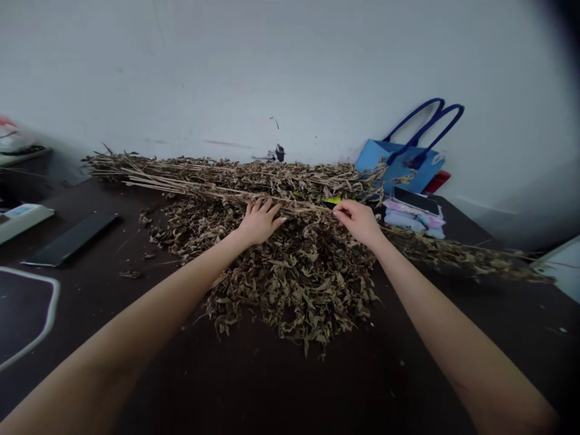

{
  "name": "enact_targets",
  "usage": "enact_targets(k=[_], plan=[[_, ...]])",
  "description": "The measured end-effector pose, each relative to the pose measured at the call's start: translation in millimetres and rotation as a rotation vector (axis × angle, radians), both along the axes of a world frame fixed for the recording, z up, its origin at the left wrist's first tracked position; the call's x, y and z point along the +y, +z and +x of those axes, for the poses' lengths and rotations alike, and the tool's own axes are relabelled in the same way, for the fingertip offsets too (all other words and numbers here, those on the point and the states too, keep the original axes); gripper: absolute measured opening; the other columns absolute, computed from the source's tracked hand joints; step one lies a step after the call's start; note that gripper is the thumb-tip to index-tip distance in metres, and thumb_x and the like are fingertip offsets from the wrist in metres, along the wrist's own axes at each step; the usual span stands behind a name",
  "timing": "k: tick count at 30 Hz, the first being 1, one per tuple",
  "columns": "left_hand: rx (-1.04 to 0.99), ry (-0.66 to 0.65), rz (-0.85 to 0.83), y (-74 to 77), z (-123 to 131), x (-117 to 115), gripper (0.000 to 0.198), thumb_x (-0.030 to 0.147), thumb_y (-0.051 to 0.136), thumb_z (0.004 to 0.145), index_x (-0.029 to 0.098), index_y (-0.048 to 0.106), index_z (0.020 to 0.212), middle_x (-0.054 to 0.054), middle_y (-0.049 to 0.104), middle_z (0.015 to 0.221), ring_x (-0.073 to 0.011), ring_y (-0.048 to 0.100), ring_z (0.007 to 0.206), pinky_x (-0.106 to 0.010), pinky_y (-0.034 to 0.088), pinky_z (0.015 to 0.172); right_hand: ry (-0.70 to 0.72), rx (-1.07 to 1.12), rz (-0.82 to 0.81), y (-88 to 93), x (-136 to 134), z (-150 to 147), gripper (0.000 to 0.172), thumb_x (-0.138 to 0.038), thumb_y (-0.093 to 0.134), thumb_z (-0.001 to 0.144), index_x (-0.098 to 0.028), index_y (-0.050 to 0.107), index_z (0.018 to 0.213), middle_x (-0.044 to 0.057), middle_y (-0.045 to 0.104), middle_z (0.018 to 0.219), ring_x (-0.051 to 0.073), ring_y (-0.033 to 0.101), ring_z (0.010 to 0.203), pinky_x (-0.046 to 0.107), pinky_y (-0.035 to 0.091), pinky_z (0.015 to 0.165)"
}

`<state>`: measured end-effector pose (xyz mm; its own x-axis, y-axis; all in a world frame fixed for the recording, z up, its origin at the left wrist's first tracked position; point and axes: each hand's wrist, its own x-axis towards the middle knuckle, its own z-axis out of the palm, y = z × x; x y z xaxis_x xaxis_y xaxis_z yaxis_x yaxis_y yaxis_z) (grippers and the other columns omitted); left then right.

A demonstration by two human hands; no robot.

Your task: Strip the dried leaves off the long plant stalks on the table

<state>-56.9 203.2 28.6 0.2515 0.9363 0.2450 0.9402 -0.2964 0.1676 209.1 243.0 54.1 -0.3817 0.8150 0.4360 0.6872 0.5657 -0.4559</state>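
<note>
A heap of dried, crumpled leaves [294, 278] lies in the middle of the dark table. Behind it, several long dried plant stalks [181, 186] stretch from left to right, many with leaves still on. My left hand [259, 223] rests palm down over the stalks and the back of the heap, its fingers spread. My right hand [360, 222] is closed at the right end of the bare stalks, thumb and forefinger pinched on a thin stalk. A yellow-green object [333, 200] shows just behind that hand, mostly covered.
A blue bag [399, 160] with dark blue handles leans on the wall [226, 78]. A phone [415, 200] lies on folded cloth [408, 219] in front of it. Another leafy bundle [462, 257] extends right. A flat black object [72, 238] and a white device [25, 219] are at left.
</note>
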Motion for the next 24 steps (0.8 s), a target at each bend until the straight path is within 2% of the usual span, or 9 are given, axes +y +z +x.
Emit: enact_targets(k=[5, 9, 13, 18, 24], plan=[[0.041, 0.025, -0.092, -14.6, -3, 8, 0.057, 0.054, 0.025, 0.091, 0.023, 0.039, 0.136, -0.014, 0.036, 0.144, -0.0391, 0.032, 0.128, -0.059, 0.024, 0.1, -0.004, 0.145, -0.065, 4.8, 8, 4, 0.014, -0.031, 0.05, 0.08, -0.019, 0.056, 0.076, -0.001, 0.058, 0.062, 0.014, 0.057, 0.051, 0.027, 0.042, 0.055], [0.064, 0.03, -0.12, -16.6, -4, 9, 0.058, 0.055, 0.021, 0.091, 0.023, 0.038, 0.137, -0.013, 0.033, 0.145, -0.0391, 0.031, 0.129, -0.059, 0.022, 0.101, 0.009, 0.269, -0.075, 17.4, 21, 7, 0.014, -0.032, 0.051, 0.08, -0.018, 0.055, 0.077, -0.001, 0.057, 0.063, 0.013, 0.056, 0.048, 0.025, 0.042, 0.048], [0.077, 0.027, -0.144, -14.8, -6, 11, 0.059, 0.054, 0.018, 0.091, 0.023, 0.037, 0.138, -0.013, 0.032, 0.146, -0.0397, 0.029, 0.13, -0.058, 0.022, 0.101, 0.015, 0.342, -0.043, 39.8, 19, 10, 0.01, -0.027, 0.057, 0.078, -0.017, 0.057, 0.078, -0.001, 0.058, 0.063, 0.01, 0.055, 0.047, 0.023, 0.04, 0.045], [0.089, 0.023, -0.174, -14.8, -7, 14, 0.061, 0.057, 0.017, 0.09, 0.025, 0.034, 0.139, -0.012, 0.029, 0.147, -0.0392, 0.029, 0.13, -0.056, 0.023, 0.101, 0.019, 0.479, 0.034, 72.1, -2, 17, 0.005, -0.019, 0.063, 0.075, -0.017, 0.059, 0.076, -0.002, 0.059, 0.061, 0.007, 0.052, 0.045, 0.02, 0.036, 0.041], [0.102, 0.025, -0.191, -14.5, -6, 15, 0.063, 0.058, 0.016, 0.089, 0.025, 0.036, 0.138, -0.012, 0.031, 0.146, -0.039, 0.031, 0.128, -0.057, 0.022, 0.101, 0.012, 0.625, 0.248, 114.4, -19, 23, 0.009, -0.009, 0.064, 0.071, -0.015, 0.058, 0.075, -0.003, 0.061, 0.062, 0.004, 0.051, 0.042, 0.019, 0.035, 0.038]])
